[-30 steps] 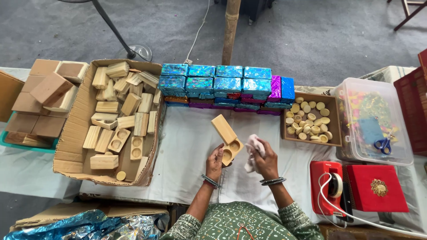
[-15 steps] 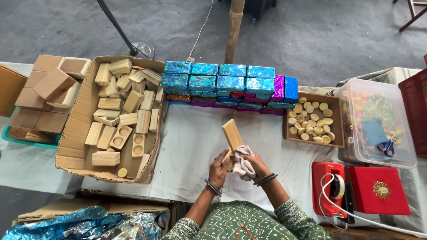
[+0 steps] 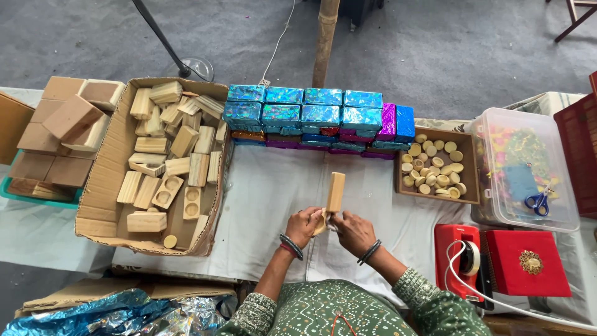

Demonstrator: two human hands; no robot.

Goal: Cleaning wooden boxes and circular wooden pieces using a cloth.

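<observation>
A long pale wooden block [image 3: 336,191] stands on edge over the white-covered table [image 3: 267,193], held at its near end by both hands. My left hand [image 3: 303,225] grips that end from the left. My right hand [image 3: 352,230] closes on it from the right, with a bit of white cloth pinched between the fingers and the wood. Both wrists wear dark bangles.
A cardboard box [image 3: 99,186] of similar wooden blocks lies at left, with stacked plain boxes [image 3: 59,134] beyond it. Shiny blue and purple wrapped boxes [image 3: 317,115] line the back. At right are a tray of wooden discs [image 3: 435,168], a clear bin [image 3: 528,168], a tape dispenser [image 3: 463,258] and a red box [image 3: 528,261].
The block has turned from lying flat with its hollows up to standing on edge. My hands have come together at its near end, and the cloth is now pressed against the wood.
</observation>
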